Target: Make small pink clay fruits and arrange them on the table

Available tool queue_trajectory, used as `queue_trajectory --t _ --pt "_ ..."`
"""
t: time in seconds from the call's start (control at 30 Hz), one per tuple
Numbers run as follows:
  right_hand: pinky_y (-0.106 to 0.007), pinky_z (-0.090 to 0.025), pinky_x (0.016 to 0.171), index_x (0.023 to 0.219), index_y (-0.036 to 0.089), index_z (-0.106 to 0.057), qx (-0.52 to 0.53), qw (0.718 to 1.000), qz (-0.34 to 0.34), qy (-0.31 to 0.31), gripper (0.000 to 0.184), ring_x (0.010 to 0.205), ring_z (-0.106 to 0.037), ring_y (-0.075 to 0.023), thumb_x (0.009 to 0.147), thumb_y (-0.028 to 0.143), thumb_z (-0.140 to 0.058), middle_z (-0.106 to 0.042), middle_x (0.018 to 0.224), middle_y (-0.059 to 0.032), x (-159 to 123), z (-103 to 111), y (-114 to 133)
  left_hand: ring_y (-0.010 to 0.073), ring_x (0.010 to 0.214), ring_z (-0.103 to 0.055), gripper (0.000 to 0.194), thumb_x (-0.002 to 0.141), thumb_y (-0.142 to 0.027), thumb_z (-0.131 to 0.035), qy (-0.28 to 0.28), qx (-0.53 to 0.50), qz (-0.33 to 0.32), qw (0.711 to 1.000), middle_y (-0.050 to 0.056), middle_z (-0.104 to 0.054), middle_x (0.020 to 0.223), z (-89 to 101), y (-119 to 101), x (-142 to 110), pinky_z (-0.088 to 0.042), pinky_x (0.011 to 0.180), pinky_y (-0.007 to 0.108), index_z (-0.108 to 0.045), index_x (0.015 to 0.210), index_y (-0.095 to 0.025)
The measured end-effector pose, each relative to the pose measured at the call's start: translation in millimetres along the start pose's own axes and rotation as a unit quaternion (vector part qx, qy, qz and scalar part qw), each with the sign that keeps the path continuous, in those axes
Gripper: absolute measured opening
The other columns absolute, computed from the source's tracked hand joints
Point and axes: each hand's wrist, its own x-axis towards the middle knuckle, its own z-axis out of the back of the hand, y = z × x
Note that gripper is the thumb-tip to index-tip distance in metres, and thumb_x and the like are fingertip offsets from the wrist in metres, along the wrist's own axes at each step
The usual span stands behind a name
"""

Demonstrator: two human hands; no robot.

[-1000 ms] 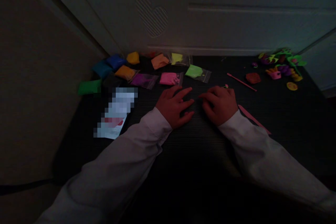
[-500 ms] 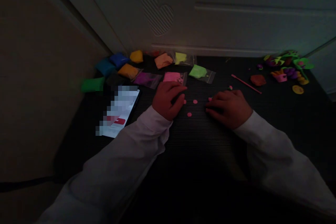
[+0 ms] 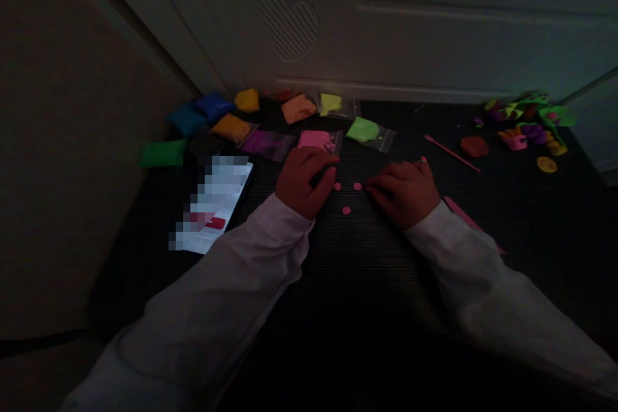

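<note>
Three small flat pink discs lie on the dark table between my hands: a left disc (image 3: 337,187), a right disc (image 3: 357,186) and a nearer disc (image 3: 346,210). My left hand (image 3: 304,183) rests beside the left disc, thumb and forefinger apart, with nothing seen between them. The fingertips of my right hand (image 3: 403,192) reach to the edge of the right disc; thumb and forefinger look slightly apart. A tiny pink and green piece (image 3: 423,159) shows just behind the right hand. By the right wrist lies a flat pink tool (image 3: 466,215), partly hidden by the sleeve.
Clay packets, including a pink one (image 3: 316,140) and a light green one (image 3: 364,130), line the back. A lit phone (image 3: 226,206) lies left. To the right are a thin pink stick (image 3: 452,153), a reddish-brown lump (image 3: 474,146) and small coloured clay figures (image 3: 514,140).
My right hand has moved left, up to the right disc, uncovering the flat pink tool by its wrist. My left hand has hardly moved. The view has shifted slightly.
</note>
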Motion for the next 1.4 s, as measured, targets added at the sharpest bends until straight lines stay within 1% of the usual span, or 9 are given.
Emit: queue_trajectory --t 0.17,0.33,0.5,0.63,1.0,1.23,1.4 --pt "-0.036 -0.019 0.074 0.088 0.026 -0.063 -0.002 1.0 -0.002 -0.008 0.023 0.077 -0.047 -0.0182 0.08 0.035 -0.043 -0.06 0.08 -0.002 0 -3 1 0.0148 0.089 -0.05 0.022 0.077 -0.025 -0.045 -0.002 -0.002 0.006 1.0 0.005 -0.056 0.091 0.0 -1 0 -0.041 0.08 0.031 -0.058 0.093 -0.016" --pt "-0.035 -0.021 0.073 0.095 0.026 -0.061 0.007 1.0 -0.001 -0.016 0.028 0.077 -0.047 -0.0183 0.079 0.039 -0.042 -0.059 0.082 -0.0029 -5 2 -1 0.0151 0.089 -0.05 0.022 0.077 -0.025 -0.044 0.002 0.001 0.004 1.0 0.005 -0.056 0.091 0.3 0 0 -0.041 0.079 0.032 -0.058 0.093 -0.017" --pt "-0.036 -0.022 0.074 0.097 0.025 -0.061 0.009 0.999 -0.01 -0.029 0.028 0.079 -0.047 -0.0188 0.079 0.034 -0.041 -0.059 0.084 -0.0036 -8 8 -3 0.015 0.089 -0.049 0.023 0.077 -0.024 -0.044 0.005 -0.002 0.003 1.0 0.005 -0.055 0.092 0.3 0 0 -0.041 0.079 0.032 -0.058 0.093 -0.016" --pt "-0.037 -0.022 0.073 0.097 0.025 -0.061 0.004 1.0 0.002 -0.01 0.028 0.079 -0.046 -0.0191 0.077 0.03 -0.043 -0.058 0.084 -0.0038 -9 11 -3 0.0154 0.089 -0.049 0.022 0.077 -0.024 -0.043 0.011 0.004 0.011 1.0 0.005 -0.055 0.091 0.6 -1 0 -0.041 0.079 0.033 -0.058 0.093 -0.017" --pt "-0.038 -0.02 0.073 0.102 0.028 -0.059 -0.029 0.999 0.02 0.015 0.031 0.077 -0.042 -0.0191 0.075 0.03 -0.044 -0.057 0.084 -0.0031 -10 11 0 0.0148 0.088 -0.05 0.022 0.078 -0.025 -0.043 0.013 0.009 0.012 1.0 0.005 -0.055 0.091 0.6 -1 1 -0.041 0.078 0.031 -0.058 0.092 -0.017" --pt "-0.039 -0.019 0.073 0.101 0.028 -0.059 -0.049 0.998 0.013 0.033 0.03 0.079 -0.041 -0.0198 0.076 0.03 -0.044 -0.058 0.085 -0.003 -9 10 2 0.0146 0.088 -0.05 0.022 0.077 -0.024 -0.044 -0.001 -0.008 -0.001 1.0 0.006 -0.056 0.09 0.5 -2 1 -0.041 0.079 0.03 -0.059 0.091 -0.015" --pt "-0.04 -0.018 0.074 0.101 0.028 -0.059 -0.061 0.997 0.011 0.039 0.029 0.078 -0.04 -0.0196 0.077 0.03 -0.043 -0.058 0.084 -0.0027 -9 10 6 0.0146 0.089 -0.05 0.022 0.077 -0.024 -0.044 0.001 -0.009 0.002 1.0 0.005 -0.056 0.091 0.2 -1 1 -0.041 0.079 0.031 -0.058 0.091 -0.015"
